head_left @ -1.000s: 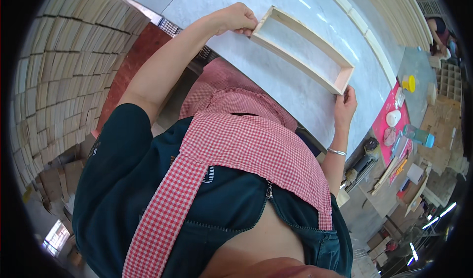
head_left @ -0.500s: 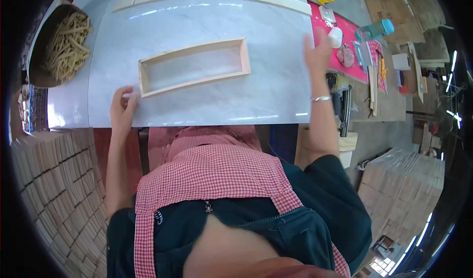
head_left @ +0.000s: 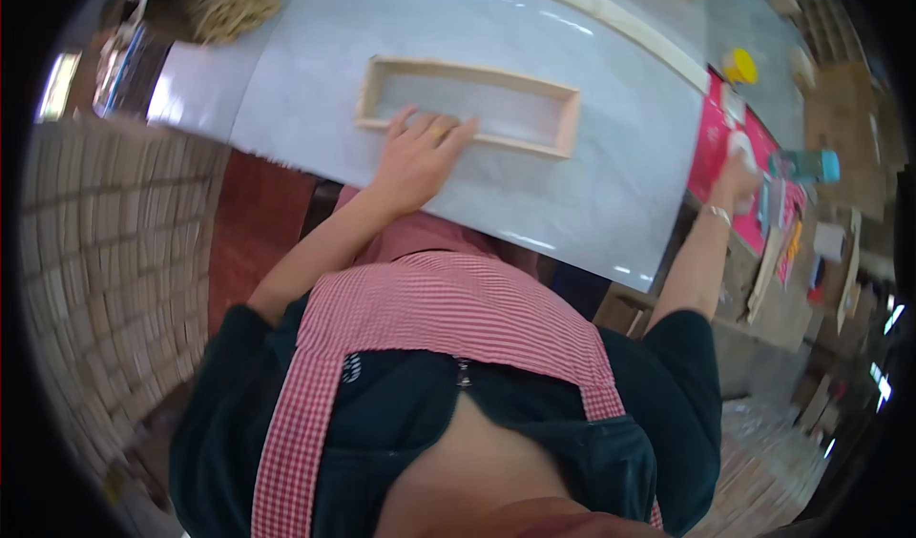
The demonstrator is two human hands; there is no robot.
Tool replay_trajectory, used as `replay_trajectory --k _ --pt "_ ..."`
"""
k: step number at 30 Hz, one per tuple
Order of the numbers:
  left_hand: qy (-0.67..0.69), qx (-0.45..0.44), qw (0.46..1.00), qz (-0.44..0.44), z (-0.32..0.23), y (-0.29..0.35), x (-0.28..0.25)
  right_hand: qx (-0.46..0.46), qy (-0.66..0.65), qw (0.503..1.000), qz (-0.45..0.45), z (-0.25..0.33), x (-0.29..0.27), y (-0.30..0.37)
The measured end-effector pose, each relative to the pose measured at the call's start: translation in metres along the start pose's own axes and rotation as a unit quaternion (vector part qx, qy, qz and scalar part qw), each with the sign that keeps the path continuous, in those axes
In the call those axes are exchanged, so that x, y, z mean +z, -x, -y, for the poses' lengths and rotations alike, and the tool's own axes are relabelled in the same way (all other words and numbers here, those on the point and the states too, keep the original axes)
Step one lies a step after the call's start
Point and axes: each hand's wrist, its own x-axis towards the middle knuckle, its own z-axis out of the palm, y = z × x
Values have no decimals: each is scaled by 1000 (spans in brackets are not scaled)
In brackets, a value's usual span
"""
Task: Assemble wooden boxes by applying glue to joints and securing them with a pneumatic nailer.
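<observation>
A rectangular open frame of pale wood [head_left: 515, 144] lies on the grey-white tabletop. My left hand [head_left: 420, 161] is palm down at the frame's near rail. Its fingers are apart, their tips at the rail, and a ring shows on one. Out to the right, my right hand [head_left: 735, 179] reaches over a pink mat [head_left: 708, 147], closed round a small white object, perhaps a bottle [head_left: 741, 144]. Motion blur and the hand itself hide part of that object. The right wrist wears a silver bracelet.
A container of wooden strips [head_left: 229, 2] stands at the far left. White strips [head_left: 611, 13] line the table's far edge. Beyond the mat are a teal-lidded bottle [head_left: 806, 165] and a yellow tub [head_left: 740, 67]. Stacked wood [head_left: 114, 252] rises at left.
The view has turned. My left hand has moved from beside the frame's left end onto its near rail. My right hand, open before, has come onto the white object on the mat.
</observation>
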Motion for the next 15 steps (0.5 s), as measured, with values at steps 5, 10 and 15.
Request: replay_trajectory --k 5,10,15 --pt "18 4 998 -65 34 53 -7 -29 -366 930 -21 78 -114 162" --pt "0 21 994 -108 26 72 0 -27 -557 813 166 137 -153 306" --pt "-23 74 994 -71 14 91 10 -57 -498 769 397 176 -153 414"
